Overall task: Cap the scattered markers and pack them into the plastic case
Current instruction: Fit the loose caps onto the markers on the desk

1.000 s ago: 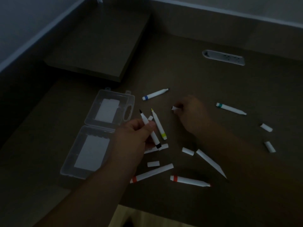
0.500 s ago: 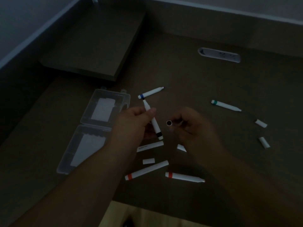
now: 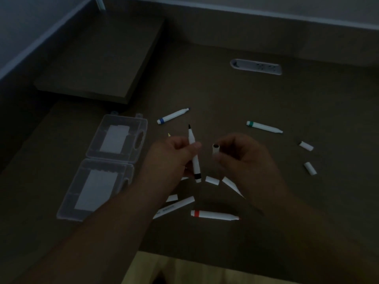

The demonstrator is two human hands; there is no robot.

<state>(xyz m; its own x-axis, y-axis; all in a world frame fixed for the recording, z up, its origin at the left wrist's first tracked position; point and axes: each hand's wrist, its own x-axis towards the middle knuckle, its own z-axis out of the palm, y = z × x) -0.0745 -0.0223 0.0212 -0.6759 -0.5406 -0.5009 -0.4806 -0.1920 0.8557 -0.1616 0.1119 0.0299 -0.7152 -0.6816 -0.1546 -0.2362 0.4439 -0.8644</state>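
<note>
A: From the head view, the left hand (image 3: 174,154) is pinching the black marker (image 3: 193,154), tip up, above the table (image 3: 205,85); the right hand (image 3: 244,158) is gripping a cap (image 3: 215,149). The open plastic case (image 3: 114,160) is lying left. Advice?

B: I'd be turning the cap's mouth toward the tip and pressing straight. Writing on the lower marker (image 3: 174,207) is proving unreadable.
</note>
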